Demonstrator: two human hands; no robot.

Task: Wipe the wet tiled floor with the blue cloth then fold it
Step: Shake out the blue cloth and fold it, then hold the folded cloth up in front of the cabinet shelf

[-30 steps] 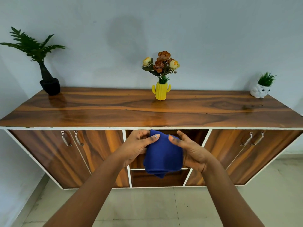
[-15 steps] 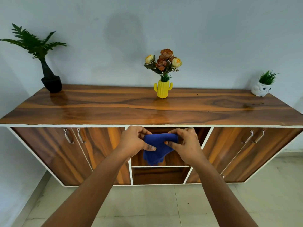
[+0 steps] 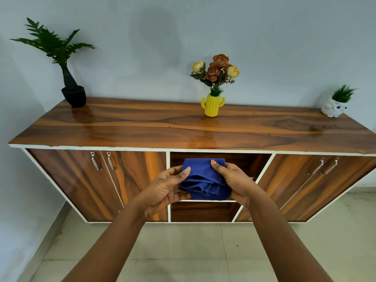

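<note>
**Folded cloth held in both hands before the sideboard**

We record a pale blue-grey wall (image 3: pixel 264 37) and, against it, a long wooden sideboard (image 3: pixel 183 131) with a glossy top, standing on a light tiled floor (image 3: pixel 183 251). We cannot make out any wet patch on the tiles from this view; only faint marks and grout lines show.

The blue cloth (image 3: pixel 204 181) is held in the air in front of the sideboard's open middle compartment (image 3: pixel 244 161), clear of both the floor and the top. It is bunched into several layers, with folded edges showing along its near side. The left hand (image 3: pixel 165 189) holds the cloth's left side, thumb on top and fingers curled beneath. The right hand (image 3: pixel 234 180) holds the right side, its thumb pressed on the upper face. The fingers under the cloth are hidden on both sides, so we cannot say how far they wrap round. The cloth's far edge and underside are also out of sight.

Beyond the grip, on the top, stands a yellow cactus-shaped vase (image 3: pixel 212 105) with flowers. Far to the left of the grip is a black potted plant (image 3: pixel 73 95); far to the right, a small white owl planter (image 3: pixel 334 107). The sideboard's right end is cut off by the frame. Closed doors with metal handles (image 3: pixel 95 161) flank the hands.
</note>
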